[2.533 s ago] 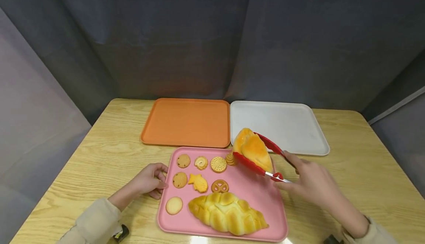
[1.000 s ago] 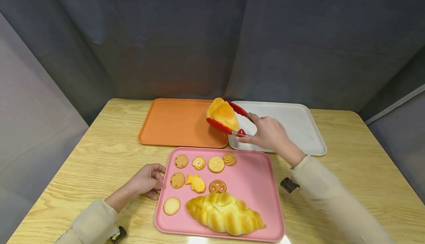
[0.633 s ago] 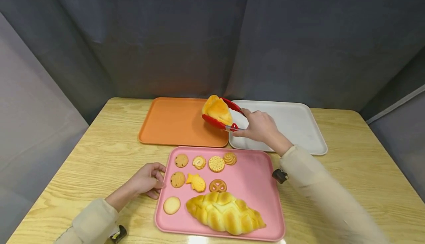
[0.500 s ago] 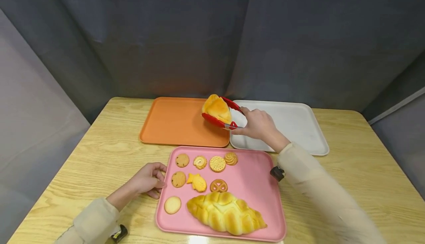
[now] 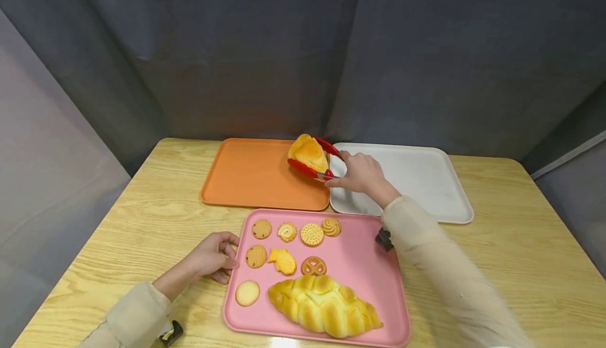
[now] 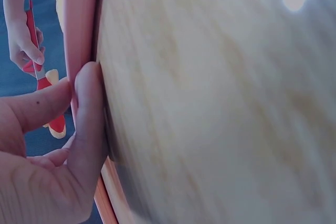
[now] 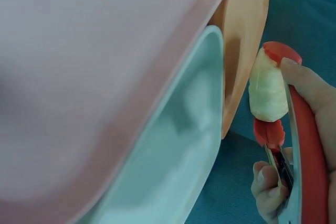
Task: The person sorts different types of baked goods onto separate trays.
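Worktop (image 5: 511, 232), wood-grained, catalogued from the near edge outward. Toward the near edge, centre: one pink tray (image 5: 362, 256), bearing one braided loaf (image 5: 324, 306) along its near side and eight small cookies, among them a pretzel cookie (image 5: 313, 266), a fish-shaped cookie (image 5: 284, 262) and a swirl cookie (image 5: 331, 227). Left hand (image 5: 215, 257), at the pink tray's left rim: grip pinching that rim between thumb and finger, presumably to steady it. At the far edge, left of centre: one orange tray (image 5: 251, 174). Just beside it, right of centre: one white tray (image 5: 412, 174). Right hand (image 5: 362, 173), above the white tray's left end: grip wrapped round one pair of red tongs (image 5: 303, 169), which clasp one golden bun (image 5: 309, 153). Location of bun: over the orange tray's right end, near the middle of the far edge, tilted, apparently raised, with shadow beneath. Step in hand, as judged: delivery to the orange tray, release not yet made. Next move calls for lowering the bun to contact, then easing the tongs apart.
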### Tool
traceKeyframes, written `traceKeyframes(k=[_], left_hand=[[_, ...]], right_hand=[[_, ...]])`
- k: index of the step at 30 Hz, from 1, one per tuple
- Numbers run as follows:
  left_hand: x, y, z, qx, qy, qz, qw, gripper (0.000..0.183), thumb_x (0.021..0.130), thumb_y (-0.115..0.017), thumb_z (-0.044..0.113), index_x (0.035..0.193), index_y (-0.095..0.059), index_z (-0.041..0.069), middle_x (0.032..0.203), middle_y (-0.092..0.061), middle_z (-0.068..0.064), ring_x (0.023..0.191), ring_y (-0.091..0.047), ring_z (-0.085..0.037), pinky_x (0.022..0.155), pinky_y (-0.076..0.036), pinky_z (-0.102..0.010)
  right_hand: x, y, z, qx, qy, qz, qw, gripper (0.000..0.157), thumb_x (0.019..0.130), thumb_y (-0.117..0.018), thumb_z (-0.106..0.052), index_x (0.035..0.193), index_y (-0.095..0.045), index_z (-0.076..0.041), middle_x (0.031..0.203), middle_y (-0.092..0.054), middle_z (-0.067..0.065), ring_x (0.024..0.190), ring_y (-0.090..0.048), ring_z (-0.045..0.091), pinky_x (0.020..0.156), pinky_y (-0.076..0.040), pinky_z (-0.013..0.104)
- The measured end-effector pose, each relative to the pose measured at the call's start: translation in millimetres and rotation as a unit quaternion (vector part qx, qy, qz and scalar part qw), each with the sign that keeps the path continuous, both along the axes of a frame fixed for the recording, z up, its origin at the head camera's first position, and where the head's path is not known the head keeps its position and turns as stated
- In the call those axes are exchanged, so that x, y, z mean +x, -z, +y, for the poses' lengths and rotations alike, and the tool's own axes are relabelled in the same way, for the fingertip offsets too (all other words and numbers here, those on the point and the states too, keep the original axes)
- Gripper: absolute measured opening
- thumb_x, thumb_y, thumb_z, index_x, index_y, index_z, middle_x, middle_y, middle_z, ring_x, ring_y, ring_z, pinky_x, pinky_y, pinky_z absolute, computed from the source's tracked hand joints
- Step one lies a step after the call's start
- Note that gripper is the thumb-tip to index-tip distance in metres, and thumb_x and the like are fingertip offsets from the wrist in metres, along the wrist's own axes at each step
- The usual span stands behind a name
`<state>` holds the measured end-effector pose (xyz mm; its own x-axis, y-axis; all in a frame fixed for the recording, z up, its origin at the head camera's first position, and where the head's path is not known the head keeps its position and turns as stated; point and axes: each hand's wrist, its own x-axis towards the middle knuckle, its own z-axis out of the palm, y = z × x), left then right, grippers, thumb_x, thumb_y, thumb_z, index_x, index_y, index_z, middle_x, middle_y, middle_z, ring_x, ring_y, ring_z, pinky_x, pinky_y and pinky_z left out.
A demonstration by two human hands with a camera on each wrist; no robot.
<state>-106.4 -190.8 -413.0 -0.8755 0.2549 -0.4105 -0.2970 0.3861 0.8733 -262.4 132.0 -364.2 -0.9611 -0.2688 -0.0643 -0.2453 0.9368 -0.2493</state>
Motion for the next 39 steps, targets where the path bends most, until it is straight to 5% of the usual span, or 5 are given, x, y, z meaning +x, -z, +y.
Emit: traceKeyframes(k=[20,39], left_hand=[[4.1,-1.6,2.3,0.001,-0.006,-0.003,1.0,0.036,0.077,-0.059,-0.01,0.111,-0.047,-0.008,0.076,-0.051,-0.012,0.048,-0.055,-0.017,0.042,-0.052,-0.035],[-2.9,4.7,3.2,0.0,-0.007,-0.001,1.0,0.037,0.076,-0.058,-0.011,0.111,-0.047,-0.008,0.076,-0.052,-0.012,0.05,-0.054,-0.017,0.041,-0.051,-0.034]], right_hand=[[-15.3,21.0,-12.1,0.011,0.021,-0.043,0.999,0.09,0.064,-0.071,-0.058,0.131,-0.045,-0.004,0.088,-0.059,0.011,0.081,-0.052,0.026,0.074,-0.05,0.039],[-0.7,9.3,3.4,-0.013,0.034,-0.027,0.999,0.098,0.06,-0.072,-0.061,0.134,-0.041,-0.004,0.076,-0.055,0.008,0.073,-0.05,0.025,0.063,-0.05,0.034]])
